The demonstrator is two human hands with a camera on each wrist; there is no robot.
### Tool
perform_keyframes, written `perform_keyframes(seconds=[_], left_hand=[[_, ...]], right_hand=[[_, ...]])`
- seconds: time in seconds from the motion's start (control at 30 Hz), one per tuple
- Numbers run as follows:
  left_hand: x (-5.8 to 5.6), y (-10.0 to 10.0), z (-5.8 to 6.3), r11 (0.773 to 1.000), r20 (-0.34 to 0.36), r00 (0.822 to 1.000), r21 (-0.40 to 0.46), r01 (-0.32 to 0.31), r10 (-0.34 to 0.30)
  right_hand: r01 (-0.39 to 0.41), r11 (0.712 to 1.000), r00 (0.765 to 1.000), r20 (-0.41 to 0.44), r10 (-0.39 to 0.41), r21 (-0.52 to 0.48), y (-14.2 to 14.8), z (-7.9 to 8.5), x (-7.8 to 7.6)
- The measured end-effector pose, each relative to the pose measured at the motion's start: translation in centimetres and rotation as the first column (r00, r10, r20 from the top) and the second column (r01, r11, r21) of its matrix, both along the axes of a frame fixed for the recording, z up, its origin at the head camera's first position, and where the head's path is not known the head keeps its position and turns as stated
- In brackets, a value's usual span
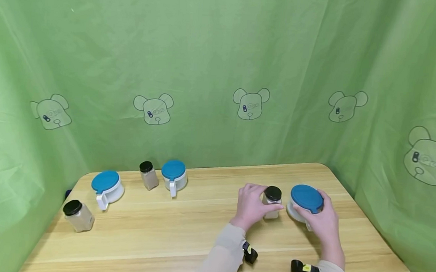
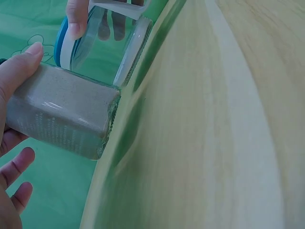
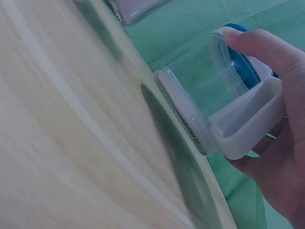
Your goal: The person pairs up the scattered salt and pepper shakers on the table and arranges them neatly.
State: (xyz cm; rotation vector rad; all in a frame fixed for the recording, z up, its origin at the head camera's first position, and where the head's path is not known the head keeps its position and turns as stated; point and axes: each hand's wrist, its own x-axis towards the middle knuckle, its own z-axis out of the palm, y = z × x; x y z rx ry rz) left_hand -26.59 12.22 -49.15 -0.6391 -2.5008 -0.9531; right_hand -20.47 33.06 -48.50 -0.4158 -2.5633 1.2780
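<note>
My left hand [image 1: 251,205] grips a square glass jar [image 2: 62,107] by its upper part, thumb on the near side and fingers behind. The jar has a black lid [image 1: 273,193] and greyish-beige contents. To its right, my right hand [image 1: 324,217] holds a round clear jar [image 3: 190,71] around its top, thumb at the rim of its blue lid [image 1: 306,198]. A white handle [image 3: 248,119] sticks out from that round jar towards my palm. Both jars are upright, side by side with a small gap, their bases close over the wooden table [image 1: 195,240].
At the table's left stand a black-lidded jar [image 1: 79,217] and a blue-lidded jar with handle [image 1: 112,192]. Further back are a second black-lidded jar [image 1: 149,178] and another blue-lidded jar [image 1: 178,182]. A green curtain [image 1: 215,68] hangs behind the table and at both sides.
</note>
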Motion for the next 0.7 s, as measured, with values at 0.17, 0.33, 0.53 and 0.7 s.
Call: perform_keyframes(seconds=[0.17, 0.33, 0.53, 0.7], left_hand=[[0.0, 0.6, -0.1, 1.000, 0.013, 1.000, -0.006, 0.012, -0.012], [0.1, 1.1, -0.1, 1.000, 0.009, 1.000, -0.021, 0.014, -0.014], [-0.1, 1.7, -0.6, 0.998, -0.001, 1.000, -0.069, 0.002, -0.002], [0.1, 2.1, -0.6, 0.995, -0.019, 1.000, -0.096, -0.005, 0.003]], right_hand=[[-0.007, 1.000, 1.000, 0.015, 0.007, -0.003, 0.2, -0.1, 0.1], [-0.016, 1.000, 1.000, 0.021, 0.016, -0.001, 0.3, -0.3, 0.1], [-0.017, 1.000, 1.000, 0.019, 0.017, -0.014, 0.6, -0.6, 0.0], [-0.020, 1.000, 1.000, 0.022, 0.020, -0.020, 0.9, -0.9, 0.1]])
